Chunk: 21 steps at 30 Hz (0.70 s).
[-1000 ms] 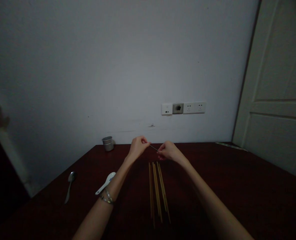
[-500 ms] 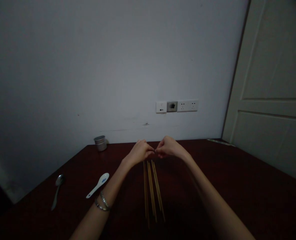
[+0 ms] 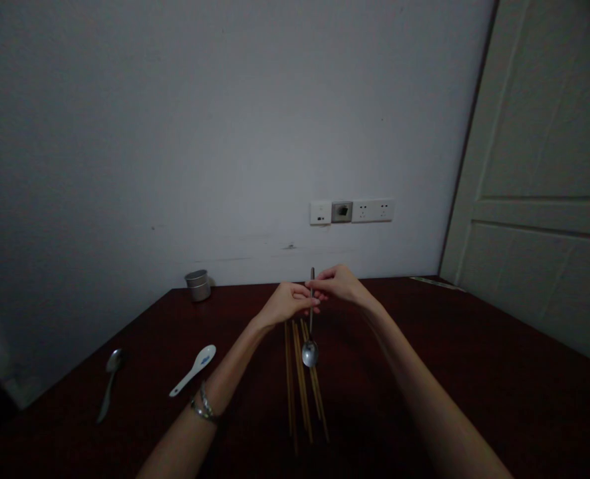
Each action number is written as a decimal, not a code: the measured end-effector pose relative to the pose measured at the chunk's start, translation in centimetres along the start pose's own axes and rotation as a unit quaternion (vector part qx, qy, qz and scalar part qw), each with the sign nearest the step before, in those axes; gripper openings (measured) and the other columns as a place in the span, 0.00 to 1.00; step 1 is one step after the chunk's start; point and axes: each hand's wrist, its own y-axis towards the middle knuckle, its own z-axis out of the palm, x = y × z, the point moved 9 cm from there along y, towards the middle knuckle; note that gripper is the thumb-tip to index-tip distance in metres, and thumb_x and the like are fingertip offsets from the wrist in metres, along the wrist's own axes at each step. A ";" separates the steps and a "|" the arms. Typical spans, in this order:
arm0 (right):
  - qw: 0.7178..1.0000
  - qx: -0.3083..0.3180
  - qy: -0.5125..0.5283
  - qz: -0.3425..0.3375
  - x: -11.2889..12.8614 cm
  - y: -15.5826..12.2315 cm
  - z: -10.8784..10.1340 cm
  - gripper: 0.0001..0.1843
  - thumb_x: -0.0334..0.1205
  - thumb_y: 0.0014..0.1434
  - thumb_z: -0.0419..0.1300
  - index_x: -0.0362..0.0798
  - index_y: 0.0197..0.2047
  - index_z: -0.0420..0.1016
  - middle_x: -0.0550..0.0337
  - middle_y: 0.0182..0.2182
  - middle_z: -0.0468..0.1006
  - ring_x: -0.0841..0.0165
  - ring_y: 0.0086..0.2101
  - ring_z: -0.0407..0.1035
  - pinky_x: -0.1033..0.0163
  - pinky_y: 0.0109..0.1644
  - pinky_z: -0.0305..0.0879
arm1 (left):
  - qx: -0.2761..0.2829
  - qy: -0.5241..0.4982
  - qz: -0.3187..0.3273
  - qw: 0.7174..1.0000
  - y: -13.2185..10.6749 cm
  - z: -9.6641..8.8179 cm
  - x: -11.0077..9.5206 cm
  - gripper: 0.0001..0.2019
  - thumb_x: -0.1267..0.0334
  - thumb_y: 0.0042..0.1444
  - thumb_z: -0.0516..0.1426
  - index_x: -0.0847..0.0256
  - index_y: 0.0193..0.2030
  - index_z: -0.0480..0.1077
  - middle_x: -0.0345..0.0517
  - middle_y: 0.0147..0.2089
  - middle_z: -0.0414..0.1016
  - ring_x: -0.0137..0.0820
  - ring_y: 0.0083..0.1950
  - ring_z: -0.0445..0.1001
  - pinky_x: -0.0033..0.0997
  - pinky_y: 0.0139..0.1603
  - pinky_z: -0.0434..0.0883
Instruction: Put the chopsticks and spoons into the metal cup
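A metal spoon (image 3: 310,354) hangs bowl-down between my hands, its bowl in front of the far part of several wooden chopsticks (image 3: 302,392). My left hand (image 3: 289,303) pinches the lower handle from the left. Higher up, my right hand (image 3: 338,285) has its fingers closed on the handle from the right. The chopsticks lie lengthwise on the dark red table, spread in a loose group. Left of my left forearm rests a white ceramic spoon (image 3: 195,370) with a blue mark.
Another metal spoon (image 3: 109,386) lies at the table's left side. A grey metal cup (image 3: 198,285) stands at the back left by the wall. Sockets (image 3: 372,210) are set in the wall. A thin flat strip (image 3: 437,284) lies at the back right edge.
The spoon now shows upright with its bowl down; earlier only a small bit showed between my fingertips. My right hand has risen slightly, and my left fingers have moved right along the handle.
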 end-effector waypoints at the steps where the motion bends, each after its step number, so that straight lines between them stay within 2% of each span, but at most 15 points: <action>1: 1.000 0.001 0.001 -0.002 0.0 0.0 0.0 0.11 0.40 0.45 0.61 0.40 0.20 0.72 0.63 0.14 0.72 0.77 0.18 0.65 0.74 0.21 0.60 | -0.002 -0.004 -0.004 1.000 0.0 0.0 0.1 0.10 0.60 0.45 0.59 0.67 0.28 0.71 0.47 0.28 0.75 0.22 0.24 0.68 0.20 0.24 0.59; 7: 1.000 -0.010 -0.010 -0.003 0.1 -0.1 -0.3 0.15 0.45 0.46 0.61 0.40 0.21 0.73 0.61 0.14 0.72 0.77 0.17 0.64 0.73 0.21 0.58 | -0.024 0.001 -0.005 1.000 0.2 -0.7 0.3 0.14 0.56 0.43 0.60 0.67 0.29 0.72 0.48 0.29 0.76 0.25 0.26 0.70 0.23 0.27 0.63; 13: 0.990 -0.092 -0.111 -0.015 0.7 -1.2 -1.5 0.13 0.43 0.47 0.59 0.40 0.22 0.75 0.57 0.17 0.74 0.75 0.17 0.65 0.73 0.20 0.57 | -0.114 0.049 -0.003 0.992 0.1 -3.2 0.1 0.14 0.56 0.43 0.60 0.68 0.24 0.71 0.49 0.27 0.75 0.24 0.22 0.67 0.22 0.24 0.62; 17: 0.972 -0.092 -0.217 -0.007 -0.2 -2.2 0.4 0.15 0.45 0.47 0.59 0.41 0.23 0.77 0.56 0.16 0.74 0.74 0.18 0.66 0.72 0.20 0.54 | -0.156 0.064 -0.020 0.986 -0.1 -4.0 -0.1 0.13 0.57 0.44 0.59 0.68 0.21 0.70 0.47 0.23 0.74 0.23 0.21 0.66 0.22 0.23 0.61; 21: 0.956 -0.092 -0.278 -0.003 -1.4 -3.0 2.4 0.14 0.46 0.47 0.58 0.43 0.26 0.78 0.56 0.18 0.75 0.74 0.19 0.67 0.72 0.22 0.55 | -0.163 0.059 -0.034 0.984 0.0 -3.9 0.5 0.13 0.58 0.44 0.59 0.68 0.20 0.70 0.47 0.23 0.74 0.23 0.20 0.67 0.21 0.21 0.61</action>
